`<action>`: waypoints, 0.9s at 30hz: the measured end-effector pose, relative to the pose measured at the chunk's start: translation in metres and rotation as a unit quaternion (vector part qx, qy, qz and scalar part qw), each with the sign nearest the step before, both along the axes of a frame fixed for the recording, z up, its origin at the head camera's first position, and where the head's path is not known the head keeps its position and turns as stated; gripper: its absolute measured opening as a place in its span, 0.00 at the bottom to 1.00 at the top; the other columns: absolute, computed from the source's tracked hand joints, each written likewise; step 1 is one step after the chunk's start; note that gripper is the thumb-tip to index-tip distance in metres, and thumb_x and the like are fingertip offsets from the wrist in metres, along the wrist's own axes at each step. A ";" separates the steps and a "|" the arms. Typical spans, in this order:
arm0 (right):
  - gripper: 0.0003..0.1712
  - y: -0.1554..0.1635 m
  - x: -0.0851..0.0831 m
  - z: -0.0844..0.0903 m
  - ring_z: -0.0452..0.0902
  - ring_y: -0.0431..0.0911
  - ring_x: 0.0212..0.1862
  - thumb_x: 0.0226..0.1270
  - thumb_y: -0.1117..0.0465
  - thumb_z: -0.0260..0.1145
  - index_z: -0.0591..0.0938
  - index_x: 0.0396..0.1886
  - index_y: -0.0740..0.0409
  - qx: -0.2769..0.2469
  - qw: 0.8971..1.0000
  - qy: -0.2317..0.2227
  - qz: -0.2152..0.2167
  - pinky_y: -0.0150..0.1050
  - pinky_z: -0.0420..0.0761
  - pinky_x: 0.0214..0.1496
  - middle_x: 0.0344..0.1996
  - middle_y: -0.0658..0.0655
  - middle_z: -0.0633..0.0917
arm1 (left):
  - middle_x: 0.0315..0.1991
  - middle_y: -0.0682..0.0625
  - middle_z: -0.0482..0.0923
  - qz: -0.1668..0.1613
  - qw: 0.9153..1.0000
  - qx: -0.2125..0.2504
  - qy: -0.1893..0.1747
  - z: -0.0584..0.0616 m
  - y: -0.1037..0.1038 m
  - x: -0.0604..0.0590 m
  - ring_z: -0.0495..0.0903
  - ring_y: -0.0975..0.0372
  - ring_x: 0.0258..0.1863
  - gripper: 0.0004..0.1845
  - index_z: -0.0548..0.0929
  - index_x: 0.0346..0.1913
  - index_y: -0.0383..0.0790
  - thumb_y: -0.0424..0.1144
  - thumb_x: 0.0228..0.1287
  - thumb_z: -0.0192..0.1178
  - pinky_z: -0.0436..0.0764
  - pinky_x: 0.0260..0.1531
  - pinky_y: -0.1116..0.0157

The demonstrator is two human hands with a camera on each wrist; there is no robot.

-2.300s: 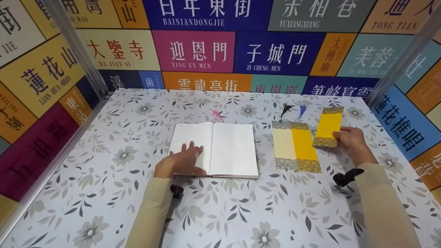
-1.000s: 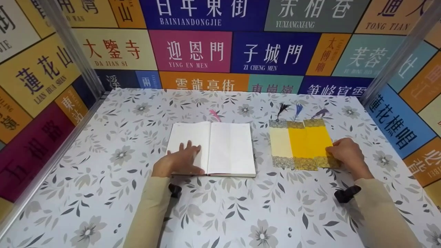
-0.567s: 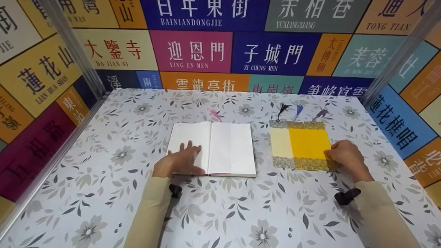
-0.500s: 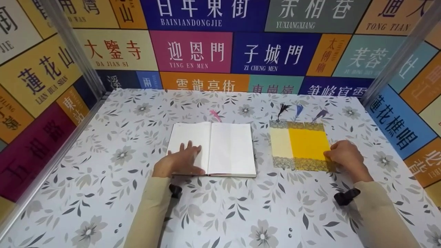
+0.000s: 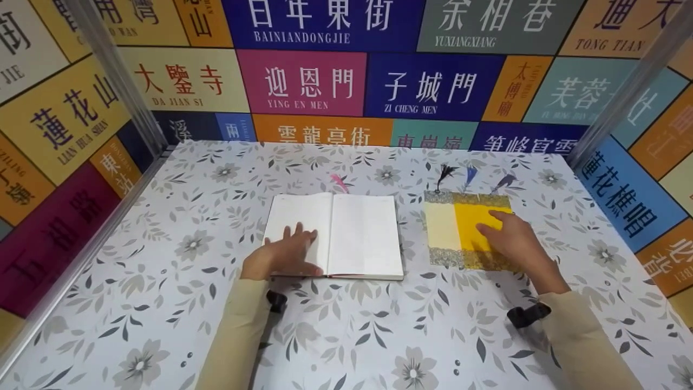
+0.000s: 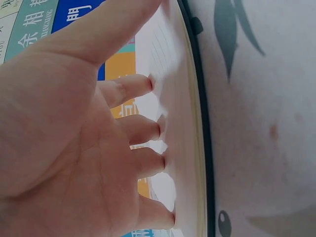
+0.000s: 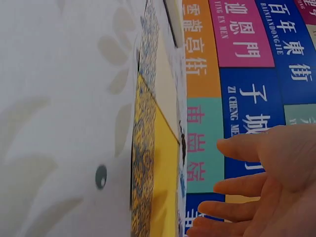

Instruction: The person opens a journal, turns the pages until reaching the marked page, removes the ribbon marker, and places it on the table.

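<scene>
The bookmarks (image 5: 460,227) lie side by side on the counter (image 5: 162,216), right of the open notebook (image 5: 335,235). They look thin, light and stiff, so likely best slid and pinched at an edge. The right hand (image 5: 511,244) hovers over them, fingers straight, its grip released; a second ago it pinched the rightmost one's corner. The left hand (image 5: 281,257) presses flat on the left page, unchanged.
</scene>
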State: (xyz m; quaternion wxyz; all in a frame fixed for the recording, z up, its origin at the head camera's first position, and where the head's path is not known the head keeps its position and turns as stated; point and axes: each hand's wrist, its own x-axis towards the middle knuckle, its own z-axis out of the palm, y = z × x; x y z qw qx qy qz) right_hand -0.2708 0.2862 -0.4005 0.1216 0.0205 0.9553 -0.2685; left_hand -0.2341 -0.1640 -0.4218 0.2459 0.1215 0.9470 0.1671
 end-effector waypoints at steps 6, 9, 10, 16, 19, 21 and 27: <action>0.44 -0.034 0.011 0.005 0.52 0.70 0.77 0.76 0.44 0.57 0.55 0.79 0.64 -0.025 0.996 0.052 0.064 0.66 0.60 0.75 0.76 0.73 0.59 | 0.81 0.33 0.33 0.008 1.000 0.009 0.001 0.001 0.001 0.000 0.34 0.36 0.80 0.53 0.48 0.81 0.45 0.59 0.63 0.65 0.43 0.67 0.23; 0.43 -0.049 0.017 0.006 0.51 0.69 0.77 0.75 0.45 0.60 0.56 0.79 0.62 -0.041 0.992 0.074 0.098 0.66 0.59 0.75 0.77 0.71 0.59 | 0.81 0.33 0.33 0.012 1.000 0.009 -0.002 0.001 0.001 0.001 0.34 0.36 0.80 0.53 0.48 0.81 0.45 0.59 0.63 0.66 0.42 0.68 0.24; 0.43 -0.053 0.018 0.006 0.51 0.68 0.78 0.75 0.46 0.60 0.56 0.79 0.61 -0.045 0.990 0.081 0.111 0.67 0.58 0.75 0.77 0.70 0.58 | 0.81 0.33 0.33 0.011 1.000 0.007 -0.002 0.001 0.001 0.000 0.34 0.36 0.80 0.53 0.48 0.81 0.45 0.59 0.63 0.65 0.43 0.68 0.24; 0.41 -0.081 0.025 0.004 0.49 0.65 0.79 0.73 0.48 0.63 0.59 0.79 0.55 -0.051 0.976 0.115 0.179 0.69 0.52 0.76 0.79 0.64 0.57 | 0.81 0.32 0.34 -0.004 1.000 -0.020 0.006 0.003 0.002 0.000 0.36 0.35 0.79 0.53 0.48 0.81 0.44 0.60 0.64 0.64 0.46 0.67 0.23; 0.41 -0.094 0.029 0.002 0.49 0.63 0.80 0.72 0.49 0.64 0.61 0.79 0.55 -0.044 0.968 0.124 0.213 0.70 0.52 0.76 0.80 0.61 0.57 | 0.81 0.31 0.35 -0.008 1.000 -0.028 0.009 0.004 0.002 0.000 0.37 0.35 0.79 0.53 0.48 0.81 0.43 0.61 0.64 0.64 0.47 0.66 0.23; 0.42 -0.102 0.031 0.000 0.49 0.62 0.80 0.71 0.49 0.66 0.62 0.78 0.55 -0.038 0.964 0.125 0.233 0.70 0.52 0.76 0.80 0.60 0.58 | 0.81 0.31 0.35 -0.007 1.000 -0.027 0.007 0.003 0.002 0.001 0.37 0.35 0.79 0.53 0.47 0.81 0.43 0.61 0.64 0.64 0.47 0.66 0.23; 0.42 -0.125 0.034 -0.008 0.51 0.64 0.79 0.69 0.50 0.68 0.64 0.77 0.59 -0.025 0.946 0.130 0.295 0.68 0.55 0.76 0.78 0.63 0.60 | 0.81 0.33 0.32 0.006 1.000 0.001 -0.004 0.002 0.001 0.001 0.33 0.36 0.80 0.53 0.47 0.81 0.45 0.59 0.63 0.65 0.42 0.68 0.24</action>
